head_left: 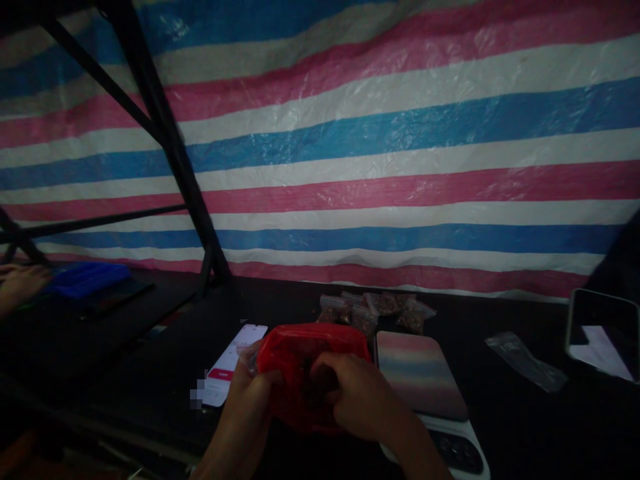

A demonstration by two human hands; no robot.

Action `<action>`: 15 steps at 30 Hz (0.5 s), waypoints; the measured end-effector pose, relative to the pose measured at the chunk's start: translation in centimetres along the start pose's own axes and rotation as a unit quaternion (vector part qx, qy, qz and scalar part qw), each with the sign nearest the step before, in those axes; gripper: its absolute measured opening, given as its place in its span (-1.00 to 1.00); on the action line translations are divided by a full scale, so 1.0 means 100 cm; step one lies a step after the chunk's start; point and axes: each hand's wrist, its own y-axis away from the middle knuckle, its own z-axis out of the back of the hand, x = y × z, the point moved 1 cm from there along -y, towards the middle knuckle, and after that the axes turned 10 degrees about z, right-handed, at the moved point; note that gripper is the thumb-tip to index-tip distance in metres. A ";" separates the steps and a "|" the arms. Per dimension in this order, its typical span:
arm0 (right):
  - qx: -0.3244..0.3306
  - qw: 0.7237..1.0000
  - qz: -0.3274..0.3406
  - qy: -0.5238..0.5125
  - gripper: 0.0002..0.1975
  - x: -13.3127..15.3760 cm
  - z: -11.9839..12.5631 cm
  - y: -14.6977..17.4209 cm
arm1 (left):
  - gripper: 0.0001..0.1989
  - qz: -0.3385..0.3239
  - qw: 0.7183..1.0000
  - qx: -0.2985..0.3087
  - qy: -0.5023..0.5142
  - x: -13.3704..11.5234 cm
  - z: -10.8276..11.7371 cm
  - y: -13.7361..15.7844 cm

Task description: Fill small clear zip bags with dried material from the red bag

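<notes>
Red plastic bag (305,373), thin & crinkly, held open at table edge: left hand (250,400) pinching rim, right hand (357,397) dipped inside, fingers curled on dark bits. Several small clear packets (375,310) already filled behind; flat scale (420,373) w/ glossy rectangular plate bare just right. Lit phone (233,363) just left; empty clear baggie (525,360) farther right.

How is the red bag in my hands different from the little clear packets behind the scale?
The red bag is one large, opaque bag held up by the left hand, with the right hand at its opening; the clear packets are several, small and see-through, lying untouched on the black table. Both seem to hold dark brownish bits.
</notes>
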 end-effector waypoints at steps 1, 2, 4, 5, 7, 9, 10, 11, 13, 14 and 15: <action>0.002 1.000 0.005 -0.012 -0.50 -0.001 0.000 0.000 | -0.46 -0.003 1.000 -0.003 -0.002 0.000 0.001 -0.001; 0.002 1.000 0.008 -0.026 -0.50 -0.002 0.000 0.000 | -0.47 -0.006 1.000 -0.006 -0.006 0.001 0.002 -0.001; 0.003 0.998 0.007 -0.070 -0.52 -0.006 -0.002 -0.002 | -0.46 -0.010 1.000 -0.013 -0.014 0.002 0.003 -0.002; 0.008 0.996 0.002 -0.094 -0.53 -0.008 -0.004 -0.003 | -0.45 -0.011 1.000 -0.016 -0.019 0.002 0.003 -0.003; 0.016 0.991 -0.008 -0.134 -0.56 -0.012 -0.008 -0.006 | -0.42 -0.010 0.999 -0.021 -0.028 0.002 0.003 -0.004; 0.017 0.988 -0.013 -0.154 -0.58 -0.015 -0.011 -0.009 | -0.41 -0.010 0.999 -0.017 -0.040 -0.001 0.003 -0.006; 0.012 0.987 -0.013 -0.158 -0.58 -0.016 -0.013 -0.011 | -0.41 -0.010 0.999 -0.014 -0.047 -0.003 0.002 -0.007; 0.005 0.987 -0.015 -0.160 -0.59 -0.017 -0.013 -0.011 | -0.41 -0.011 0.998 -0.011 -0.054 -0.005 0.002 -0.007; -0.013 0.987 -0.025 -0.161 -0.60 -0.019 -0.014 -0.013 | -0.38 -0.012 0.998 -0.010 -0.066 -0.011 0.004 -0.007; -0.024 0.987 -0.031 -0.158 -0.60 -0.020 -0.014 -0.013 | -0.34 -0.010 0.997 -0.010 -0.070 -0.013 0.005 -0.007; -0.034 0.987 -0.038 -0.154 -0.61 -0.021 -0.014 -0.013 | -0.30 -0.006 0.997 -0.011 -0.075 -0.015 0.007 -0.007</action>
